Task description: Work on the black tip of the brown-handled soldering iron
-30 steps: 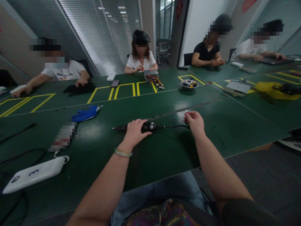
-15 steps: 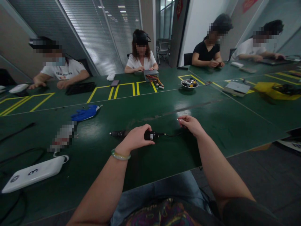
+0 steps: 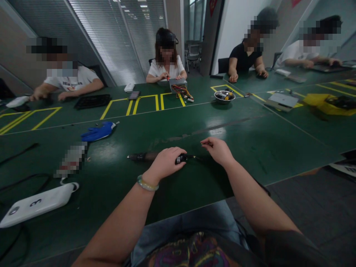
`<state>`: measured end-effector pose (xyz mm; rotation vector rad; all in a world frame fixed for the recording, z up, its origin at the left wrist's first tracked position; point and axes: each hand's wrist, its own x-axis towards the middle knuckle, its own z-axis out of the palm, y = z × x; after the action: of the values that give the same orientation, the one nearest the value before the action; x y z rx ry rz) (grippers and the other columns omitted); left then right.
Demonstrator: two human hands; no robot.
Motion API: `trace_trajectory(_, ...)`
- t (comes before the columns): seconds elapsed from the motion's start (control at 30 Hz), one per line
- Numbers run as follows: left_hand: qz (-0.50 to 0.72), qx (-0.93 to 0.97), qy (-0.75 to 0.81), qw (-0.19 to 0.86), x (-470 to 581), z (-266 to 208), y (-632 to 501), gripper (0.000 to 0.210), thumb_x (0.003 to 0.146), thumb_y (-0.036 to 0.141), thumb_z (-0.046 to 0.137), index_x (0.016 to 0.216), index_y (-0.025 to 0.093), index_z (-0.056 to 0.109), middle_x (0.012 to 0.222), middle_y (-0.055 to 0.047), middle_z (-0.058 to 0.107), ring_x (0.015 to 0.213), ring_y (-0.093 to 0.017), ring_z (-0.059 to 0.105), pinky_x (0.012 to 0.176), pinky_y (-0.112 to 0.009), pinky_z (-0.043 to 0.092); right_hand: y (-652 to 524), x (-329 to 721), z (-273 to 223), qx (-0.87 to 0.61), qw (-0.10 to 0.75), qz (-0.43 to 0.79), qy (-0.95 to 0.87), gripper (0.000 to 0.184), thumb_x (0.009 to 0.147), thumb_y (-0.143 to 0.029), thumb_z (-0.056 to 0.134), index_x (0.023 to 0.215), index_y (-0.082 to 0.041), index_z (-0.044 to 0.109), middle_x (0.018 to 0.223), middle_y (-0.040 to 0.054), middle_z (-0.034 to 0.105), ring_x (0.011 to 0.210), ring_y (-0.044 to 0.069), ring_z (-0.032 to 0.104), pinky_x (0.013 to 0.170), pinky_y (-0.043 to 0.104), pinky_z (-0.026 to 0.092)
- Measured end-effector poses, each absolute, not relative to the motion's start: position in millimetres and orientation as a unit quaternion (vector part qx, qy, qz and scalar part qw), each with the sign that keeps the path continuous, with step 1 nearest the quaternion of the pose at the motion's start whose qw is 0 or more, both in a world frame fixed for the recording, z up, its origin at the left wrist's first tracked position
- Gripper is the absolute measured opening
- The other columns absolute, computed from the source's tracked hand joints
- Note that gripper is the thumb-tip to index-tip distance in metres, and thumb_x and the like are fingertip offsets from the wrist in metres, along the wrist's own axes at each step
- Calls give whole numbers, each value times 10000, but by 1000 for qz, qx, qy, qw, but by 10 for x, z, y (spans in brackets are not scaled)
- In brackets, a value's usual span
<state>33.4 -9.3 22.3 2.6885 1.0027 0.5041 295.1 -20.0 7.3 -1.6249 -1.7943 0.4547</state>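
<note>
A black electric screwdriver (image 3: pixel 138 157) lies along the green tabletop with its metal tip pointing left. My left hand (image 3: pixel 169 161) is wrapped over its rear part, hiding much of the body. From its back end a thin dark cable (image 3: pixel 198 157) runs right, toward the space under my other hand. Fingertips pinched together, my right hand (image 3: pixel 218 150) hovers above the table just right of the cable. A tiny pale thing shows at those fingertips, too small to name.
A blue glove (image 3: pixel 98 131), a phone (image 3: pixel 71 159) and a white power bank (image 3: pixel 37 205) lie to the left. Beyond the middle stands a metal bowl (image 3: pixel 224 97) of small parts. Several people work across the table; one handles a grey box (image 3: pixel 178 85) with coloured wires.
My right hand has moved left, closer to the screwdriver's back end. My left hand has slid slightly right along the body, covering more of its rear.
</note>
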Motion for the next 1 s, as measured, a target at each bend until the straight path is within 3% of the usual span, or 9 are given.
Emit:
trace_trajectory(0.23,167,916,356,83,431,165,-117,222,842,342,628,1044,255,601,1048,-32,633,955,-215,598,845,-375,471,-297,2774,151,-540,288,223,-759,178,842,-151,627,971,-234,717,1016,12,675,950,155,614,865,274,459)
trace_trajectory(0.57,168,911,374,50,490,137,-148,166,896,383,575,988,248,609,977,-37,618,920,-215,589,807,-360,453,-354,2637,81,-573,272,293,-716,205,804,-208,692,1002,-261,687,818,-39,675,754,120,614,691,223,436)
trace_trajectory(0.87,181,902,389,46,514,131,-172,197,922,397,533,996,239,623,979,-47,619,907,-212,590,807,-361,452,-355,2841,2,-650,202,252,-688,225,859,-417,650,1002,-245,671,839,-2,671,730,147,602,604,235,396)
trace_trajectory(1.0,188,898,396,40,534,120,-169,203,919,399,534,992,229,618,974,-48,617,894,-215,586,793,-365,448,-408,3012,70,-706,134,204,-664,358,858,-553,600,891,-209,691,818,40,668,705,174,594,557,258,362)
